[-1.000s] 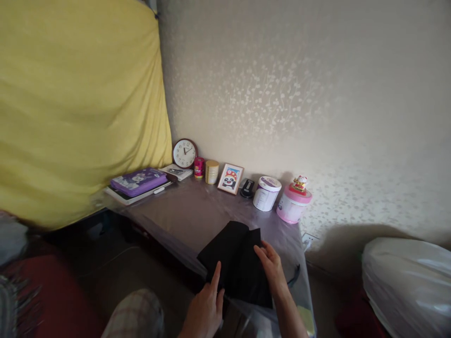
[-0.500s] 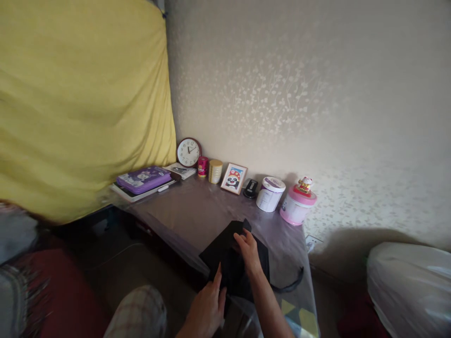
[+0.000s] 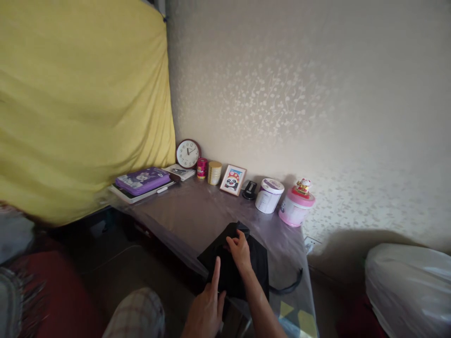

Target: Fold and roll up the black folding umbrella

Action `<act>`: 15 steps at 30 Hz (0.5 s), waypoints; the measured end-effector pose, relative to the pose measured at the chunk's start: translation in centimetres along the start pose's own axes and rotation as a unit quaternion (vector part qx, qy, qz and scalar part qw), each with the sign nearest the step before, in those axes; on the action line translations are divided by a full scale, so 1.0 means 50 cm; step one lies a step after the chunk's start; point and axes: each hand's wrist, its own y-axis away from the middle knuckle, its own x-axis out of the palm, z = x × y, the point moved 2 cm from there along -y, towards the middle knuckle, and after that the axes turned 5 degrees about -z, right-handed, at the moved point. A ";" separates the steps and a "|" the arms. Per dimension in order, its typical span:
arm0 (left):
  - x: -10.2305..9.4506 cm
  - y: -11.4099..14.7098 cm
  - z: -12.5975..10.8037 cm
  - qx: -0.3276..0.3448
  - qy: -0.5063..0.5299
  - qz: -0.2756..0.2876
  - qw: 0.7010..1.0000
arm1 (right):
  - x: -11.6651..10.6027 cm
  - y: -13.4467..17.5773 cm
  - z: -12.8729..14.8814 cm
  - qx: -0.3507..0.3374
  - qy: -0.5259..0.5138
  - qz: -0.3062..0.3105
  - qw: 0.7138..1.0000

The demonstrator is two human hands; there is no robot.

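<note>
A black cloth piece with a long strap (image 3: 259, 265) lies spread at the table's near edge; it looks like a fabric bag, though I cannot be sure. Its strap trails off to the right. My right hand (image 3: 240, 251) is over the upper part of the cloth, thumb and fingers pinched on a raised fold. At the lower left edge is my left hand (image 3: 206, 303), index finger stretched out along the cloth and thumb apart from it. The undersides of both hands are hidden.
On the table (image 3: 176, 206) stand a clock (image 3: 188, 154), a panda picture frame (image 3: 233, 180), a white tub (image 3: 269, 196) and a pink tub (image 3: 296, 208) with a figurine (image 3: 303, 187). A purple case (image 3: 143, 181) lies left. A plastic-covered bundle (image 3: 408, 286) is at right.
My right hand has shifted a little left and down, with the fold of black cloth in its fingers. My left index finger points up slightly more.
</note>
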 end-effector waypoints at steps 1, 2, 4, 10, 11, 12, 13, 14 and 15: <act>-0.003 0.000 -0.004 0.003 -0.024 0.008 1.000 | 0.000 0.000 0.000 -0.010 0.016 0.000 1.000; -0.005 -0.001 -0.007 0.005 -0.049 0.017 0.999 | 0.000 0.001 0.000 -0.018 0.029 0.000 0.999; -0.006 -0.005 -0.010 0.013 -0.086 0.034 0.996 | 0.000 0.002 0.003 -0.029 0.051 0.003 0.998; 0.003 -0.015 -0.005 0.011 -0.089 0.036 0.995 | 0.000 0.008 0.016 -0.034 0.063 0.032 0.997; 0.003 -0.016 -0.005 0.004 -0.084 0.037 0.996 | 0.000 0.009 0.019 -0.036 0.066 0.038 0.996; 0.003 -0.016 -0.005 -0.004 -0.079 0.039 0.996 | 0.000 0.011 0.023 -0.040 0.071 0.044 0.996; 0.003 -0.015 -0.005 -0.011 -0.073 0.041 0.996 | 0.000 0.013 0.027 -0.046 0.079 0.049 0.995; 0.002 -0.015 -0.006 -0.016 -0.066 0.043 0.997 | 0.000 0.016 0.032 -0.053 0.087 0.053 0.993; 0.002 -0.015 -0.006 -0.021 -0.060 0.044 0.997 | 0.000 0.020 0.036 -0.061 0.095 0.056 0.992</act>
